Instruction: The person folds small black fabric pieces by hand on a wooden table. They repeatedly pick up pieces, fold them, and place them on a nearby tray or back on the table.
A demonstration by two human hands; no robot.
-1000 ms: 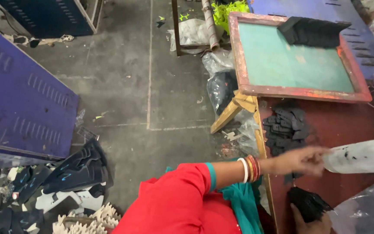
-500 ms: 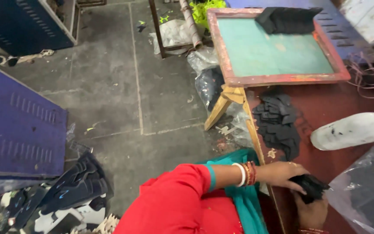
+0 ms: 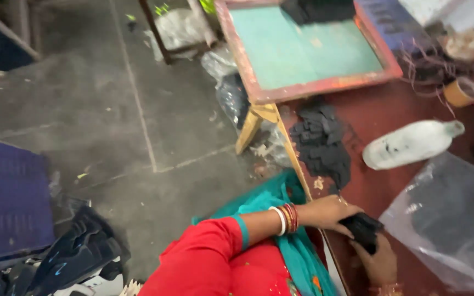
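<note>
At the far left I see a blue panel [image 3: 6, 203] lying on the grey floor [image 3: 111, 109], and near it, at the bottom left, a heap of dark cut pieces [image 3: 72, 257]. Moving right, my red sleeve [image 3: 204, 263] comes in from the bottom, with a teal cloth [image 3: 281, 219] under the forearm and bangles [image 3: 286, 218] on the wrist. My left hand [image 3: 327, 212] rests at the near left edge of the red-brown table [image 3: 390, 109]; its fingers are curled and pressed onto a small black bundle [image 3: 362, 229]. My right hand [image 3: 378, 262] comes up from the bottom edge just beneath that bundle, touching it from below; its fingers are mostly hidden, so I cannot tell how they are set. Farther off on the table lies a pile of black pieces [image 3: 322, 143], and beyond it a wooden frame with a green screen [image 3: 303, 46]. Right of the pile a white bottle [image 3: 410, 145] lies on its side. Near right, a clear plastic bag [image 3: 445, 219] holds dark material. A tape roll [image 3: 461, 91] sits at the far right.
</note>
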